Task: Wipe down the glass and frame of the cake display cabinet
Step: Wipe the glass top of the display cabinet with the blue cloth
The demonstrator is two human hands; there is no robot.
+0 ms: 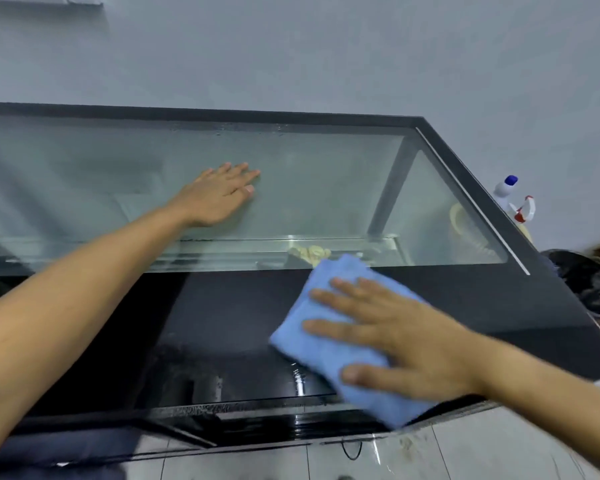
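The cake display cabinet has a clear top glass pane (326, 188) set in a black frame (222, 116), with a wide black glossy band (229, 323) along its near side. My left hand (219, 195) lies flat on the glass, fingers slightly spread, holding nothing. My right hand (402, 337) presses flat on a folded blue cloth (329, 341) that lies on the black band near the right end. The cloth's lower corner reaches over the cabinet's front edge.
A white spray bottle (510, 199) with a blue cap and red trigger stands beyond the cabinet's right corner. Dark items (582, 278) sit to the right of it. A grey wall (326, 57) runs behind. Tiled floor (465, 452) shows below.
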